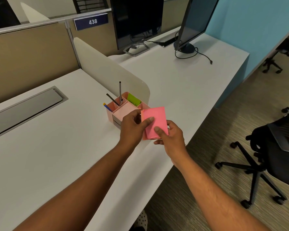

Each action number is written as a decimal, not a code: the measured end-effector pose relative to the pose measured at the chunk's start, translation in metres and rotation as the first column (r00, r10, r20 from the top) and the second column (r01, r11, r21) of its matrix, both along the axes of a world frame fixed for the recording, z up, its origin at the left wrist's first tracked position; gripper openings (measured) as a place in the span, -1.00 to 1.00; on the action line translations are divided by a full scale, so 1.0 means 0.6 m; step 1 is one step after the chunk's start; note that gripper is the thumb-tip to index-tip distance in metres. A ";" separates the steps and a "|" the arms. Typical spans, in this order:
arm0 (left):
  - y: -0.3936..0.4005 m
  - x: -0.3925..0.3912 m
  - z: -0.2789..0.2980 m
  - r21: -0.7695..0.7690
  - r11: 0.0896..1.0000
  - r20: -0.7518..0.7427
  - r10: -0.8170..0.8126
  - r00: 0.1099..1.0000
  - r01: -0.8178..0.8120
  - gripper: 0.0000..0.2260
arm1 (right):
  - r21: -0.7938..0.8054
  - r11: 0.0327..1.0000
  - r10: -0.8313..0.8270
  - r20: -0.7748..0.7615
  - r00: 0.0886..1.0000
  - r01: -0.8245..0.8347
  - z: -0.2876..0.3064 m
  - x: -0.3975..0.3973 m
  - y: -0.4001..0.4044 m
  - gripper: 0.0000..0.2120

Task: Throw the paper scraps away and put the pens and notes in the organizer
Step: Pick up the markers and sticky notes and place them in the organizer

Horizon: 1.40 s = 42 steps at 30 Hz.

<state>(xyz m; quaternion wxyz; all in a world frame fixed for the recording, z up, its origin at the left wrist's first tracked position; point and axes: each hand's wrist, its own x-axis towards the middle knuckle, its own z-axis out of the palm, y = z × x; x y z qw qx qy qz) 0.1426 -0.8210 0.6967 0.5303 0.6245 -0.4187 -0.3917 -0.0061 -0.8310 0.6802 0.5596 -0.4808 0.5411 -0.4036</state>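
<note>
**Pink notes held in both hands beside the organizer**

You hold a stack of pink notes (154, 123) between both hands, just above the near edge of the white tabletop (48, 147). Your left hand (132, 127) grips the stack's left side, its thumb pressed on the top sheet and its fingers curled underneath. Your right hand (170, 137) pinches the lower right corner, thumb on top and fingers clamped below. The stack sits just in front of the pink organizer (122, 110) and hides its right end. In the organizer, two dark pens (120, 92) stand in a rear compartment, one upright and one leaning left; a blue pen (107, 107) with a yellow end pokes out of the left end compartment. A green note (133, 100) stands in a rear right compartment. Two monitors (138, 20) stand on the far tabletop, and a black office chair (277, 142) is at your right.
</note>
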 end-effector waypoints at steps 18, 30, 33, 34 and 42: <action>-0.003 0.110 0.006 -0.019 0.960 -0.127 0.275 0.953 -0.280 -0.81 | -0.291 0.957 -0.112 -0.357 0.927 0.004 0.051 0.003 -0.150 -0.59; -0.023 0.134 0.013 -0.149 0.973 0.044 0.184 0.982 -0.175 -0.68 | -0.406 0.914 -0.171 -0.431 0.886 -0.021 0.026 0.044 -0.182 -0.51; -0.030 0.138 0.011 -0.165 0.972 0.018 0.171 0.985 -0.165 -0.70 | -0.454 0.879 -0.126 -0.516 0.847 -0.146 0.024 0.040 -0.181 -0.43; -0.033 0.139 0.009 -0.171 0.971 0.023 0.172 0.985 -0.165 -0.70 | -0.474 0.862 -0.136 -0.559 0.818 -0.181 0.023 0.040 -0.180 -0.49; -0.035 0.145 0.000 -0.175 0.969 0.043 0.183 0.982 -0.173 -0.71 | -0.486 0.825 -0.143 -0.675 0.723 -0.290 -0.013 0.048 -0.172 -0.69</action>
